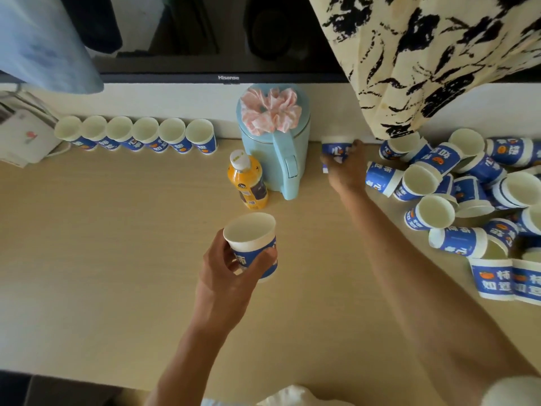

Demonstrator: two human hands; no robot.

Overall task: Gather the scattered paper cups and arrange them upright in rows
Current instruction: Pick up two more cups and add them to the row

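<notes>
Head view: left hand (225,265) near centre of the light wooden desk (117,244), fingers and thumb curled round an upright blue-and-white paper cup (251,241). Right hand (342,168) is far, just right of the pale blue plastic kettle (275,153). Its fingers seem wrapped round a second paper cup (336,146), though it's blurred. Row of six upright paper cups (146,136) far left along the wall. Heap of tipped paper cups (456,186) at right. Orange juice bottle (247,183) just beside the kettle.
</notes>
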